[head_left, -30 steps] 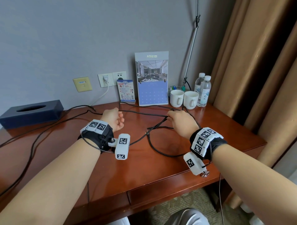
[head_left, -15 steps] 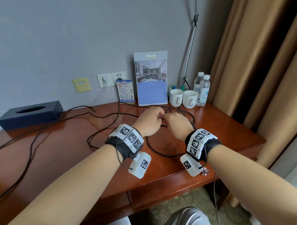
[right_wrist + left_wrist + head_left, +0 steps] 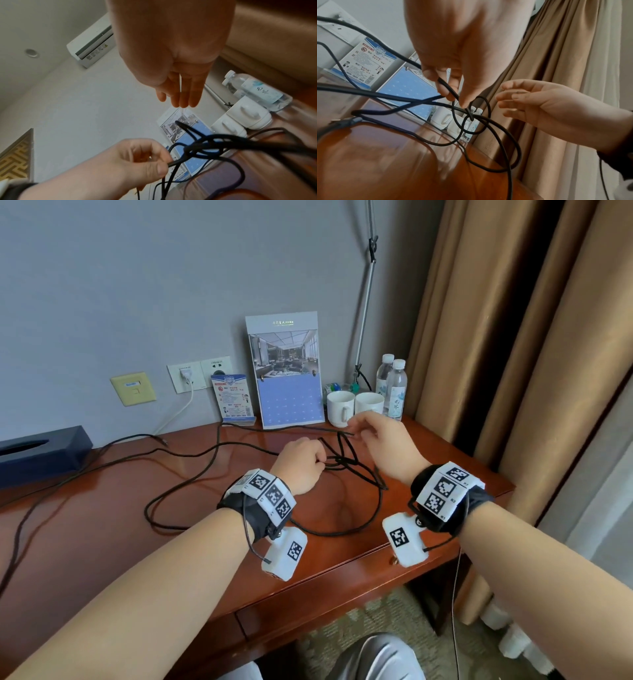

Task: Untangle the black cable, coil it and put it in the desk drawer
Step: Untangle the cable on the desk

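The black cable [image 3: 219, 470] trails in long loops over the wooden desk [image 3: 102, 525], with a loose knot [image 3: 344, 462] lifted just above the desk between my hands. My left hand [image 3: 322, 460] pinches the cable beside the knot [image 3: 471, 116], thumb against fingers [image 3: 447, 86]. My right hand [image 3: 356, 426] hovers behind the knot with straight fingers [image 3: 180, 102] and holds nothing. A free cable end [image 3: 178, 122] points up just below those fingers. The desk drawer [image 3: 325, 594] in the front edge is closed.
Two white mugs [image 3: 339, 405] and two water bottles [image 3: 395, 388] stand right behind my right hand. A calendar [image 3: 287, 371] and a leaflet card [image 3: 233, 400] lean on the wall. A dark tissue box [image 3: 41, 453] sits far left. Curtains [image 3: 513, 371] hang on the right.
My left hand came right along the cable to meet the right hand at the knot. The right hand then let go, opened and moved back toward the mugs.
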The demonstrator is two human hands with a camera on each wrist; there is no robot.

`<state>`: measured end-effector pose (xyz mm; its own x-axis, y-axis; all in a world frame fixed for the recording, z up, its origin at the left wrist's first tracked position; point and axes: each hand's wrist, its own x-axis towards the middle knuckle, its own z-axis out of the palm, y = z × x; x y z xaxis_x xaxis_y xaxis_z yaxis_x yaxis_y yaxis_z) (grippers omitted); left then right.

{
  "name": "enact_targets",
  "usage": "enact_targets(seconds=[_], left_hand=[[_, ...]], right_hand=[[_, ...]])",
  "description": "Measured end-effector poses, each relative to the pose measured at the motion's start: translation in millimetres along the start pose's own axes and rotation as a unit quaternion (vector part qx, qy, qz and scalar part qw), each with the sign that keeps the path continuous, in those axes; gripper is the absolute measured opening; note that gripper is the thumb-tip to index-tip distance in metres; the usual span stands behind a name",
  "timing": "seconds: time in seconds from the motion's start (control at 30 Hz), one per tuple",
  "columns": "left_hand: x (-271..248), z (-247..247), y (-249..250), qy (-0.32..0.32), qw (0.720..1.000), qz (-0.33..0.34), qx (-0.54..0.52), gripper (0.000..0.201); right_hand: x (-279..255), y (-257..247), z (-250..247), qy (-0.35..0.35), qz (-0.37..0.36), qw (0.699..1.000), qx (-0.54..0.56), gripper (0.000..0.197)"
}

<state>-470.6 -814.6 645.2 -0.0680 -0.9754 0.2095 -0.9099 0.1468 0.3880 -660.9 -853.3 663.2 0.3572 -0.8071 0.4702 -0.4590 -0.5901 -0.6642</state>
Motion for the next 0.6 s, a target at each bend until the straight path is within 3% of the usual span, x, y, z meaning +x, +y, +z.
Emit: enact_targets(seconds=[0.1,0.27,0.5,0.6], left_hand=[[0.8,3.4,1.8,0.006,1.0,0.002,0.008,0.012],[-0.9,5.4,8.6,0.008,0.999,0.008,0.044,0.018],[0.8,12.1,15.1,-0.025,0.996,-0.01,0.08,0.029],[2.2,14.7,16.6,-0.035,0.997,-0.014,0.071,0.029]], right_hand=[[-2.1,10.7,-13.0,-0.018,0.05,0.998,-0.022,0.03],[-13.3,25.3,-13.1,-0.109,0.111,0.985,-0.079,0.031],[-20.1,29.2,5.0,-0.21,0.109,0.966,-0.107,0.052],[-22.0,28.5,9.8,-0.255,0.105,0.958,-0.078,0.045]])
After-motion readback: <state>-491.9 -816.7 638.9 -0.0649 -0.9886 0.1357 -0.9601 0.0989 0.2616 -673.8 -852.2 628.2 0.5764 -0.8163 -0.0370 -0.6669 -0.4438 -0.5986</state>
